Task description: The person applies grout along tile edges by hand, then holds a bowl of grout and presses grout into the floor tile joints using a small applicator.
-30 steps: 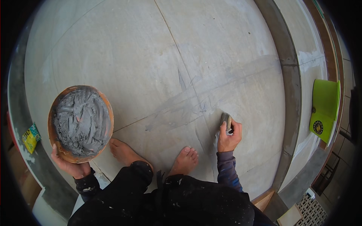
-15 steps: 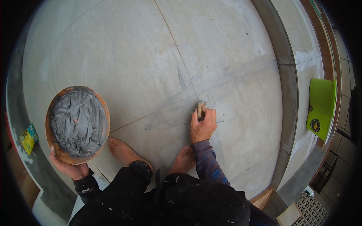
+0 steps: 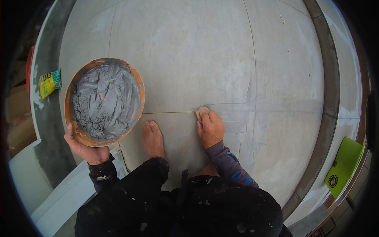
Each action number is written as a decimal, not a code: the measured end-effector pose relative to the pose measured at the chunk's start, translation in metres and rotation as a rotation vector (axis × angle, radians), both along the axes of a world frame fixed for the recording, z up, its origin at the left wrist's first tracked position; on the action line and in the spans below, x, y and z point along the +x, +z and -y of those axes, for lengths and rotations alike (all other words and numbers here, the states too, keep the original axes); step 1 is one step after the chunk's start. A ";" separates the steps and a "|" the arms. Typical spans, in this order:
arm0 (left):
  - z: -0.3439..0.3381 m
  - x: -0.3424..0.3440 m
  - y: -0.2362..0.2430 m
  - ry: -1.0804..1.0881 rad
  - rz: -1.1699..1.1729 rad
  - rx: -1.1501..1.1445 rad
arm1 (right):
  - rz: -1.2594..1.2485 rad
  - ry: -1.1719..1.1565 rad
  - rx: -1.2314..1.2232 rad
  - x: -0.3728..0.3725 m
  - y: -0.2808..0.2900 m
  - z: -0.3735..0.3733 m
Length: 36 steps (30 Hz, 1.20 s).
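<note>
My left hand (image 3: pixel 89 152) grips the orange bowl (image 3: pixel 70 98) from below, its thumb at the rim; thick grey paste (image 3: pixel 104 102) fills it. My right hand (image 3: pixel 211 130) is closed on a small beige spreader (image 3: pixel 202 109), held against a dark joint in the large pale tiles (image 3: pixel 284 150) just right of centre. Thin grey smears run along the joint to the right of that hand and along the crossing joint. My bare left foot (image 3: pixel 153 140) rests on the tiles below the bowl; the right foot is mostly hidden behind my forearm and leg.
A yellow and teal packet (image 3: pixel 50 83) lies on the grey left ledge (image 3: pixel 47 154), a red object (image 3: pixel 29 67) behind it. A white strip (image 3: pixel 59 205) lies at lower left. A dark border (image 3: pixel 329 91) runs down the right, with a green object (image 3: pixel 341 166) beyond it.
My right hand with the spreader has moved leftward along the joint. The view has turned and shifted, so the bowl and left packet now sit higher in it and the green object lower.
</note>
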<state>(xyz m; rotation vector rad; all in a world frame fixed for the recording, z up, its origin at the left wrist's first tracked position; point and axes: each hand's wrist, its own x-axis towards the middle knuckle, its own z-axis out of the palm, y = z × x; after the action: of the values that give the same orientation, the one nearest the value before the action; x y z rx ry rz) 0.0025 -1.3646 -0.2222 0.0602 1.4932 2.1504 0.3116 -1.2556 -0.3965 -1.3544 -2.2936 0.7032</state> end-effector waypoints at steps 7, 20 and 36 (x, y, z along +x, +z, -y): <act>-0.009 0.048 0.009 0.125 -0.074 -0.113 | -0.214 0.256 -0.025 -0.075 -0.025 0.057; -0.004 0.016 0.000 0.056 -0.039 -0.040 | -0.159 0.963 0.277 -0.063 -0.020 -0.065; 0.012 0.071 -0.036 0.037 -0.091 -0.113 | 0.287 -0.535 -0.238 0.345 0.038 0.114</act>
<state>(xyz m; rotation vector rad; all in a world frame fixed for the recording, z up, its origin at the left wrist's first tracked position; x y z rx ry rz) 0.0738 -1.3765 -0.2578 0.0926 1.6769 2.1133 0.6565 -1.3695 -0.3588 -2.1867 -1.9337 0.6429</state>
